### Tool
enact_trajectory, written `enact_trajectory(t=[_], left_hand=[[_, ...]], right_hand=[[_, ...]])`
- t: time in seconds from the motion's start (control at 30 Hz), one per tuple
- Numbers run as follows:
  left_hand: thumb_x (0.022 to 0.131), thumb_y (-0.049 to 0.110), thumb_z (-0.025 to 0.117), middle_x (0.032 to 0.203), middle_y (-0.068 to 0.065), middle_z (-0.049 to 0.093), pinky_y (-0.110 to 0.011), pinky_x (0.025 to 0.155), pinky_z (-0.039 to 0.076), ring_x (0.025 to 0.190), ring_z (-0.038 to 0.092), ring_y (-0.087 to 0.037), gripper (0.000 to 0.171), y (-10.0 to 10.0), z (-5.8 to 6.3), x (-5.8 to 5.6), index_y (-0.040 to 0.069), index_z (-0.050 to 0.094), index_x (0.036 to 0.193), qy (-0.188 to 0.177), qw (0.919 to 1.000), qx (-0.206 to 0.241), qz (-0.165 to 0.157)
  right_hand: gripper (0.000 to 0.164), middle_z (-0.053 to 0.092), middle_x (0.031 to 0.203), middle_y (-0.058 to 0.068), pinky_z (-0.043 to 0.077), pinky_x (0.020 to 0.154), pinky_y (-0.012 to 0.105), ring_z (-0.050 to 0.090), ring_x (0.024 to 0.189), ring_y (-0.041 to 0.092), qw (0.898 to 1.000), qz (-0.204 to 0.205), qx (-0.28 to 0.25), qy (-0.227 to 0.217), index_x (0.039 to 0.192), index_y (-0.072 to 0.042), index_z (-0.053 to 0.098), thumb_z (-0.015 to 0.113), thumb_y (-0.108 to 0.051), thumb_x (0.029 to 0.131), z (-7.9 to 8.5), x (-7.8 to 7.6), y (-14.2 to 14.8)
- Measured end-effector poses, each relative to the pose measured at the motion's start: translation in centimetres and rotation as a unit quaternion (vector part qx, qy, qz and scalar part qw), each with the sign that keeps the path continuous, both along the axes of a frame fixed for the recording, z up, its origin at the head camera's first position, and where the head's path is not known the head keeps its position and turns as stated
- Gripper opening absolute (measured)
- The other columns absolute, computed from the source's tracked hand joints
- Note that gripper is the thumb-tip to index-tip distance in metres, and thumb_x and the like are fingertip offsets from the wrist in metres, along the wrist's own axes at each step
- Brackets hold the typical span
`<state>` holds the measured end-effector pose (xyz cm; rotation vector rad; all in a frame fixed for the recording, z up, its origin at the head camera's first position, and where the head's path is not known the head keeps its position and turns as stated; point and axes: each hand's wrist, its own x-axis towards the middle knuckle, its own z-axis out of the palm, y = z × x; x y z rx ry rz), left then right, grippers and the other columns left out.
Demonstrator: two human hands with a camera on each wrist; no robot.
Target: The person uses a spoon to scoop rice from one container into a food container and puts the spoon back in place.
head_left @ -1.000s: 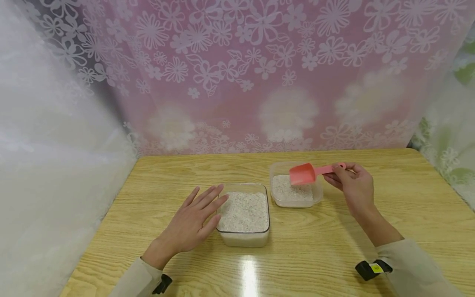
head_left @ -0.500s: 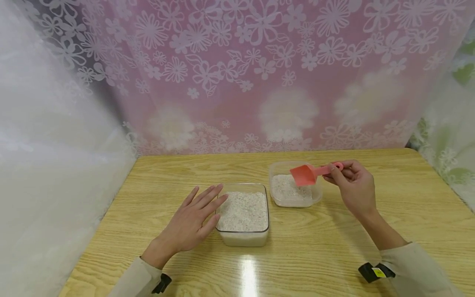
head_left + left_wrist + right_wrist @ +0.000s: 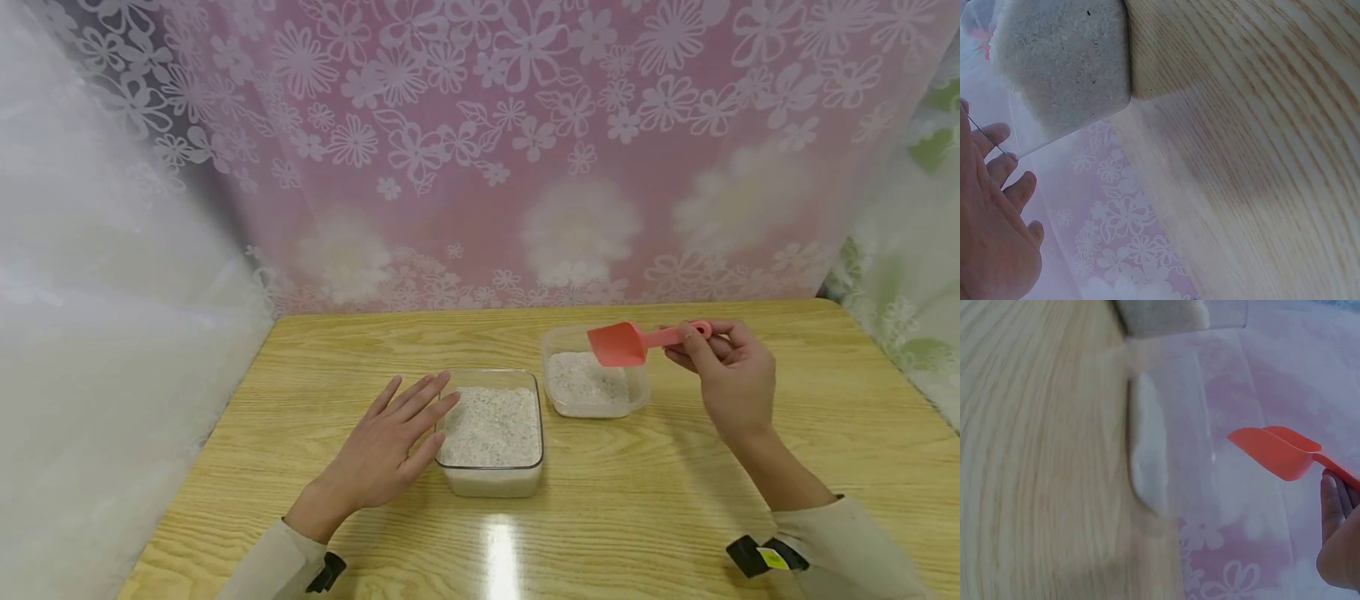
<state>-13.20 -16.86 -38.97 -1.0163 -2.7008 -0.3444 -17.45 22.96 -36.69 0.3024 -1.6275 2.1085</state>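
Note:
In the head view my right hand (image 3: 735,383) pinches the handle of a pink-red plastic scoop (image 3: 619,344). The scoop's bowl hangs above a small clear plastic container (image 3: 600,412), apart from the rice (image 3: 581,379) in it. No rice shows in the bowl, and the right wrist view shows the scoop (image 3: 1279,456) from the side. My left hand (image 3: 382,450) has its fingers spread at the left side of a larger clear square container (image 3: 495,483), fingertips at its dark rim. Rice (image 3: 491,425) fills much of that box; its grains (image 3: 1066,62) show through the wall in the left wrist view.
Both containers stand close together on a wood-grain table (image 3: 315,358), the smaller one farther back and to the right. A pink floral curtain (image 3: 480,208) hangs behind the table's far edge. Pale translucent sheets hang at the left and right.
My right hand has shifted a little to the right. The scoop has turned in its grip and risen slightly over the small container. My left hand and both containers have stayed in place.

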Motion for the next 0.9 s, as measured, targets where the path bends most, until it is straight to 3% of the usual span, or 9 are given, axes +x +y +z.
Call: enact_trajectory(t=[0.1,0.33,0.63,0.9], left_hand=[[0.104,0.038,0.034,0.156,0.0,0.024,-0.047,0.116,0.008,0.143,0.019,-0.016,0.049,-0.2,0.0,0.2,0.021,0.037,0.149,0.001,1.0,0.001,-0.004],[0.104,0.038,0.034,0.156,0.0,0.024,-0.047,0.116,0.008,0.142,0.019,-0.017,0.048,-0.7,0.3,0.7,0.019,0.038,0.149,-0.001,0.9999,0.002,-0.01],[0.104,0.038,0.033,0.156,-0.001,0.025,-0.047,0.116,0.009,0.142,0.02,-0.017,0.048,-1.2,0.4,1.2,0.019,0.038,0.148,-0.001,0.9998,0.002,-0.021],[0.104,0.038,0.033,0.155,-0.001,0.027,-0.048,0.116,0.01,0.142,0.022,-0.018,0.048,-1.6,0.4,1.5,0.019,0.04,0.148,0.002,0.9996,0.005,-0.027]], right_hand=[[0.013,0.071,0.089,0.017,0.054,0.071,0.034,0.071,0.075,0.023,0.998,0.011,-0.054,-0.02,0.097,0.012,0.055,0.062,0.004,0.09,0.7,0.8,-0.5],[0.005,0.069,0.09,0.019,0.054,0.076,0.038,0.071,0.078,0.027,0.979,0.113,-0.165,-0.03,0.095,0.009,0.053,0.055,0.004,0.094,2.1,2.9,-2.9],[0.006,0.07,0.094,0.013,0.055,0.08,0.033,0.07,0.084,0.022,0.962,0.177,-0.171,-0.119,0.096,0.002,0.053,0.054,-0.003,0.097,2.3,5.3,-6.6],[0.005,0.07,0.093,0.011,0.055,0.08,0.032,0.07,0.084,0.02,0.953,0.193,-0.162,-0.166,0.093,-0.002,0.056,0.055,-0.005,0.097,1.4,6.2,-9.0]])
